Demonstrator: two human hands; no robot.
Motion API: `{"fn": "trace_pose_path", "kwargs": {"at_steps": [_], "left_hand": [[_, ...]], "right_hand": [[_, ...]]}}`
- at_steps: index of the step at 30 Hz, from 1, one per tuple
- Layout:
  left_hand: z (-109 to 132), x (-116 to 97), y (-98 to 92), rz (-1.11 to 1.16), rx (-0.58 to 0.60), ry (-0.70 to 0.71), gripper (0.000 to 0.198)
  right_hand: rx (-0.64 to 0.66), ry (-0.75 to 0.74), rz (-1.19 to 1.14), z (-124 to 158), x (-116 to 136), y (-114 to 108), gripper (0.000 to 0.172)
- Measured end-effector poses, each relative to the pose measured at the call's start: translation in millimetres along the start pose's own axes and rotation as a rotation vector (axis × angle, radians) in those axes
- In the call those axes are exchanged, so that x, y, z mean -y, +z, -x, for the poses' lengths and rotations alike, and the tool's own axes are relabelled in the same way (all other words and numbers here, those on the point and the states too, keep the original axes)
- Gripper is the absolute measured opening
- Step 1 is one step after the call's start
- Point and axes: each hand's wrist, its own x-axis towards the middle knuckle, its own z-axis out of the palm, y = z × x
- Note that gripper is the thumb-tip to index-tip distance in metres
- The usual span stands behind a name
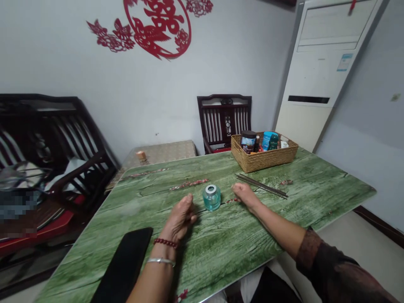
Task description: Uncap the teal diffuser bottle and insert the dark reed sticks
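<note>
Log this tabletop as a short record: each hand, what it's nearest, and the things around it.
Left hand: curled, empty, beside the bottle
Right hand: curled, empty, between bottle and reeds
Glass bottle: upright, teal contents, silver collar, untouched
Dark reeds: lying in a bundle on the table
Wicker basket: holds jars and bottles, far side
Black phone: beside left forearm
Table: green wood-print top

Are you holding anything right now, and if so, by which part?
Nothing is held: the left hand and the right hand are empty, on either side of the glass bottle, apparently not touching it.
</note>
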Motion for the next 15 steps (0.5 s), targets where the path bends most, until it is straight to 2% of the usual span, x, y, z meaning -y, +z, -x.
{"fn": "trace_pose_path", "kwargs": {"at_steps": [4, 7, 11, 15], "left_hand": [[18.3, -3.6, -12.4, 0.008, -0.003, -0.054, 0.072], [30.9, 5.7, -21.1, -0.048, -0.013, -0.051, 0.072], [34.9, 24.0, -19.3, -0.189, -0.047, -0.005, 0.071], [27.5, 36.3, -11.7, -0.32, -0.137, 0.067, 0.072]], "right_hand": [[0.044, 0.055, -0.278, 12.2, 24.1, -30.6, 0.071], [0.06, 0.05, -0.368, 24.2, 31.9, -38.2, 0.075], [0.092, 0.136, -0.354, 36.2, 12.2, -22.8, 0.076], [0.089, 0.188, -0.177, 40.9, -14.5, -1.8, 0.073]]}}
